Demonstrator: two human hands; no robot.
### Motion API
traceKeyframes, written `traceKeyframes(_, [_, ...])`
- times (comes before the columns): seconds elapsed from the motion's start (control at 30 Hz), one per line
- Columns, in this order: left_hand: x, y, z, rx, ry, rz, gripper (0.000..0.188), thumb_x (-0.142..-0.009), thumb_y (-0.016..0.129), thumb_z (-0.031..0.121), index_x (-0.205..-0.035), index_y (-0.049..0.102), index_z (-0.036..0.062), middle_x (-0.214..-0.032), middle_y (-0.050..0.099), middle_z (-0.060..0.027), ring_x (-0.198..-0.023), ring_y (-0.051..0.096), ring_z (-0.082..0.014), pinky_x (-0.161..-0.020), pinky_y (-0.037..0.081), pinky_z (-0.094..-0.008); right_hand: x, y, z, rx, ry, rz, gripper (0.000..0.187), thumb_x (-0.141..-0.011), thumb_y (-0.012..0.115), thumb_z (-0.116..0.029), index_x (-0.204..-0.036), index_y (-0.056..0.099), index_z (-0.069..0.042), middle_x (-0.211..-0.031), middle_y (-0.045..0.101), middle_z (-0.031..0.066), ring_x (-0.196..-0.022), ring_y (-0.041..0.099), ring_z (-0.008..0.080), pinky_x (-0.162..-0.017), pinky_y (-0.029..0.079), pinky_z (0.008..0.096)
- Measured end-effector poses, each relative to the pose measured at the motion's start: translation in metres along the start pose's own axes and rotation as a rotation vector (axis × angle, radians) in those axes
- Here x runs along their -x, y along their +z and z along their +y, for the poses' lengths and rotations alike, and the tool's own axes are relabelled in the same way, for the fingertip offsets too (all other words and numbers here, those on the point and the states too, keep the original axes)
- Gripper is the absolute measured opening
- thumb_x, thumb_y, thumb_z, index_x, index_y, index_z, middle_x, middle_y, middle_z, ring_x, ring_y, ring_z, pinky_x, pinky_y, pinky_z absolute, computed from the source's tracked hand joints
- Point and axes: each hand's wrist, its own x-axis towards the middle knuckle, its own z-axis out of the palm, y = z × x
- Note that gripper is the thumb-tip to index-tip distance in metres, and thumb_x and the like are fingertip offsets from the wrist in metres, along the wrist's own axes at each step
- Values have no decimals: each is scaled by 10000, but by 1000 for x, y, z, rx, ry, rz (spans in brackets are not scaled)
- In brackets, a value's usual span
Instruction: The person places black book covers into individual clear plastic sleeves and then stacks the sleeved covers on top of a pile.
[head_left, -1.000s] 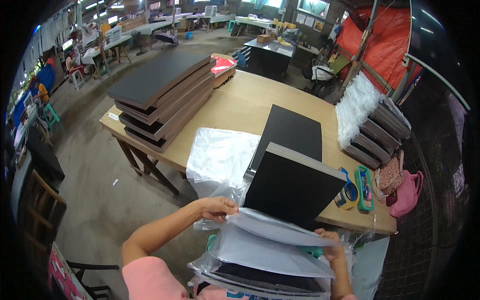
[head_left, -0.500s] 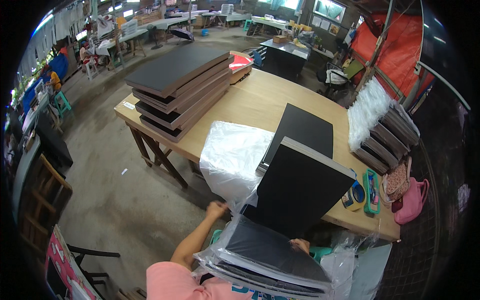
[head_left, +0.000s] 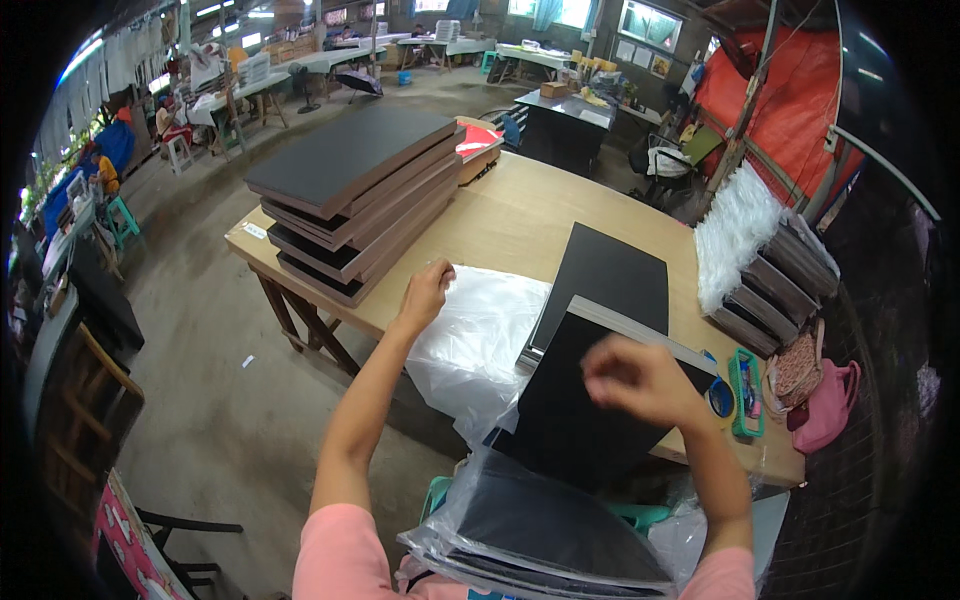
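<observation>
My left hand (head_left: 428, 290) is at the far left corner of a pile of clear plastic bags (head_left: 482, 318), fingers pinched at its edge. The pile lies on the wooden table and droops over its front edge. Over a thick black board (head_left: 570, 400) that leans upright at the table's front, my right hand (head_left: 640, 380) hovers with loosely bent fingers, nothing seen in them. Behind it, another black board (head_left: 612, 275) lies on the table. Against my body rest several black boards wrapped in clear plastic (head_left: 550, 510).
A stack of dark boards (head_left: 350, 170) stands at the table's left. On the right are a bundle of plastic-wrapped boards (head_left: 765, 260), a green basket (head_left: 745, 390), tape rolls (head_left: 718, 397) and a pink bag (head_left: 828, 410). Other work tables and people are farther back.
My left hand has risen from below the table edge to the far corner of the plastic bags. My right hand has left the wrapped boards and come up over the leaning board.
</observation>
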Motion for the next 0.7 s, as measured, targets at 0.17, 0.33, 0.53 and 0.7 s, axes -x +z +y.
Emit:
traceKeyframes(0.17, [-23, 14, 50, -101, 5, -41, 174, -913, 516, 204, -856, 564, 46, -780, 616, -157, -736, 597, -368, -616, 451, -434, -183, -6, 70, 484, -404, 119, 379, -720, 737, -191, -1029, 615, -9, -895, 678, 118, -865, 647, 268, -789, 501, 356])
traceKeyframes(0.33, [-21, 13, 63, 220, -29, 179, 222, -845, 609, 78, -1053, 563, 18, -834, 674, -118, -766, 652, -243, -664, 488, -338, -251, 18, 89, 568, 123, -223, 348, -616, 779, -137, -909, 639, -13, -942, 663, 177, -869, 645, 277, -764, 500, 374])
traceKeyframes(0.53, [-22, 15, 58, 530, -258, 116, 484, -754, 726, 28, -1191, 523, -17, -825, 695, -126, -751, 664, -125, -690, 496, -221, -245, 19, 98, 653, -163, 31, 177, -648, 758, -91, -773, 657, -18, -760, 667, 140, -731, 649, 251, -659, 498, 350])
traceKeyframes(0.7, [-22, 22, 54, 441, -396, 45, 469, -701, 788, 82, -1112, 584, -9, -608, 610, -41, -606, 604, -116, -663, 497, -232, -247, 13, 101, 604, -4, 47, 121, -662, 748, -105, -745, 686, -43, -736, 662, 146, -720, 648, 289, -675, 509, 377])
